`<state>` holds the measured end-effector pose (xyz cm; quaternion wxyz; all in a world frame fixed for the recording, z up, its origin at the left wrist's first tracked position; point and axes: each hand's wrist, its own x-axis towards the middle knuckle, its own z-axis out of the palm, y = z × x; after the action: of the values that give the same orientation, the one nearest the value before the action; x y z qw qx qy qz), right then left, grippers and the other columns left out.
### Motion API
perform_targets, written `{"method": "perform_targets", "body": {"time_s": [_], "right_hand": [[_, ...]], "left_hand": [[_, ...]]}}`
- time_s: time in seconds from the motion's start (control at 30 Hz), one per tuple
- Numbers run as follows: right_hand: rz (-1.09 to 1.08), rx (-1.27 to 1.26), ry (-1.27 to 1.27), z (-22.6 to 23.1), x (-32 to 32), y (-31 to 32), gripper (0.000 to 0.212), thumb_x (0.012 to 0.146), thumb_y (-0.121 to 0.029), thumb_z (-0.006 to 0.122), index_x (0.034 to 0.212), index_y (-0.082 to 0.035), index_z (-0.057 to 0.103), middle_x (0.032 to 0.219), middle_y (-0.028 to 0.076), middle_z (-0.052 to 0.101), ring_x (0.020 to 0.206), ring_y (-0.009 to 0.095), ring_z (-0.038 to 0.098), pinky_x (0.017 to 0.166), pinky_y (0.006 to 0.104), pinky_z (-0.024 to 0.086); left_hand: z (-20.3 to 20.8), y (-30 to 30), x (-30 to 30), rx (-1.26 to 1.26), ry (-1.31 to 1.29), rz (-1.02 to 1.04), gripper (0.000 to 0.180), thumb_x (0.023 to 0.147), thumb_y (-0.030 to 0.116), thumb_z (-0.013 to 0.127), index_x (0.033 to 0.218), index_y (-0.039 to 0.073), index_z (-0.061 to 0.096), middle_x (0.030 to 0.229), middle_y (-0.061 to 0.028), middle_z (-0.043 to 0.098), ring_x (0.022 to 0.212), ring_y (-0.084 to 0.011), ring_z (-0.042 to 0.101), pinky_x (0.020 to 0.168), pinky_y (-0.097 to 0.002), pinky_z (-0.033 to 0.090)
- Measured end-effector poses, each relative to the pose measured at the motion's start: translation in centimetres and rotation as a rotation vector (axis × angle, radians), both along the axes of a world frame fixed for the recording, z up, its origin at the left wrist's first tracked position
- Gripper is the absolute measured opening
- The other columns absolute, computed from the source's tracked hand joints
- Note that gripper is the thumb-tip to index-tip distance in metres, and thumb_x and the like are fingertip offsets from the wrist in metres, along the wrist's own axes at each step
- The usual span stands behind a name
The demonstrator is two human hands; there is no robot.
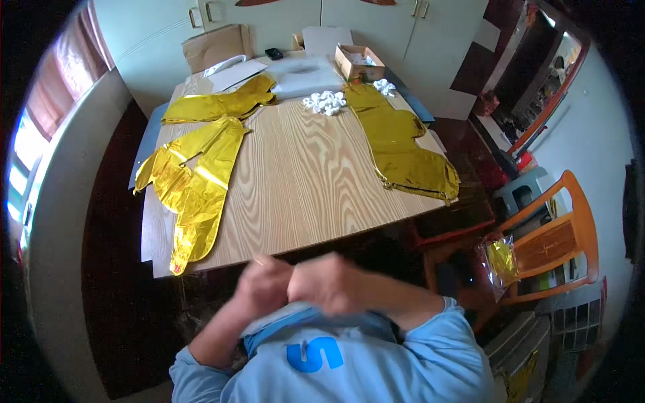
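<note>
My left hand (263,285) and my right hand (326,283) are together in front of my chest, just off the table's near edge. Both look curled into fists and are blurred; whatever they hold, if anything, is hidden. Flat gold foil balloons lie on the wood-grain table (289,181). One angular foil balloon (201,191) rests at the left, its lower tip over the near edge, and another foil balloon (215,104) lies behind it. Along the right side stretches a longer foil balloon (396,144). White coiled bundles (325,103) sit between them toward the back.
At the table's back stand an open cardboard box (360,64), a clear plastic sheet (302,75) and a small black object (273,54). To the right is a wooden chair (557,245) with a clear packet of gold foil (500,262) on it. Pale cabinets (282,27) close off the far side.
</note>
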<state>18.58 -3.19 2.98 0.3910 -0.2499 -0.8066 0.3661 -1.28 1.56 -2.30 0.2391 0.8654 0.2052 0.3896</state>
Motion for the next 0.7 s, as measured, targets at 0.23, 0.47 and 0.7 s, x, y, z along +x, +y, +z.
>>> {"method": "perform_targets", "body": {"time_s": [0.23, 0.47, 0.7], "right_hand": [[0.082, -0.023, -0.016, -0.6, 0.2, -0.8, 0.014, 0.09, -0.011, 0.052, 0.077, -0.005, 0.053, 0.067, 0.01, 0.052, 0.063, 0.029, 0.057, 0.059, 0.0361, 0.046], [0.027, -0.046, -0.067, -2.5, 0.4, -0.1, 0.008, 0.085, -0.011, 0.057, 0.082, -0.004, 0.053, 0.074, 0.013, 0.056, 0.067, 0.031, 0.059, 0.06, 0.0372, 0.047], [-0.148, 0.115, -0.08, -4.3, 1.0, 1.0, 0.013, 0.089, -0.01, 0.055, 0.078, -0.003, 0.051, 0.068, 0.011, 0.053, 0.064, 0.028, 0.058, 0.056, 0.0358, 0.045]], "left_hand": [[1.3, 0.3, 0.4, 0.008, -0.116, 0.023, 0.024, 0.072, -0.005, 0.068, 0.095, 0.002, 0.068, 0.08, -0.0082, 0.06, 0.066, -0.0218, 0.053, 0.06, -0.0319, 0.044], [2.1, 1.2, 0.5, -0.052, -0.128, 0.189, 0.027, 0.07, -0.003, 0.069, 0.096, 0.005, 0.069, 0.079, -0.007, 0.059, 0.066, -0.0212, 0.053, 0.058, -0.0294, 0.044], [3.2, 0.6, 0.6, -0.136, 0.021, 0.147, 0.023, 0.071, -0.003, 0.067, 0.092, 0.005, 0.069, 0.083, -0.0083, 0.06, 0.067, -0.0233, 0.056, 0.065, -0.0311, 0.046]]}}
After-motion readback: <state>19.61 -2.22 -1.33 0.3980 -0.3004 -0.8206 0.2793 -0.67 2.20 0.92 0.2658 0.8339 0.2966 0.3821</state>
